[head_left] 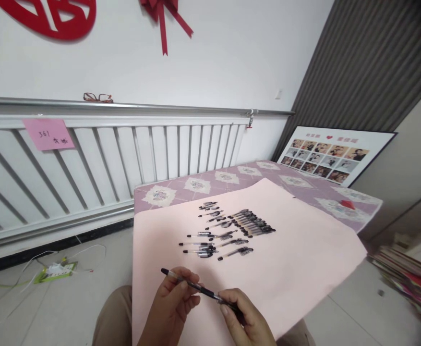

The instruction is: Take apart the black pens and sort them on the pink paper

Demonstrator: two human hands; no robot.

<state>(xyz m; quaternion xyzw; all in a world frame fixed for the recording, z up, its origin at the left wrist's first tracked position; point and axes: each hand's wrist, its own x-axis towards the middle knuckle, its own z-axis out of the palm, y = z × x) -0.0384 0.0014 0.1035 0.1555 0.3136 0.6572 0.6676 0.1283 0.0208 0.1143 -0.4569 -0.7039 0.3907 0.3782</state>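
Above the near part of the pink sheet [304, 259], both hands hold one black pen [207, 291] at a slant. My left hand [174, 302] pinches its clear barrel between thumb and fingers, with the black end sticking out to the upper left. My right hand [248, 319] is closed around the lower-right end, hiding most of the dark part there. Beyond the hands, several loose pens and separate-looking pen parts [199, 244] lie scattered on the sheet. Right of them, several capped pens [255, 224] lie side by side in a tight row.
The sheet covers a table with a purple patterned cloth [228, 177]. A radiator [181, 149] stands along the wall, with glasses [98, 97] on its pipe. A photo board [325, 154] leans at the back right. On the floor are a power strip [55, 272] and stacked papers [408, 274].
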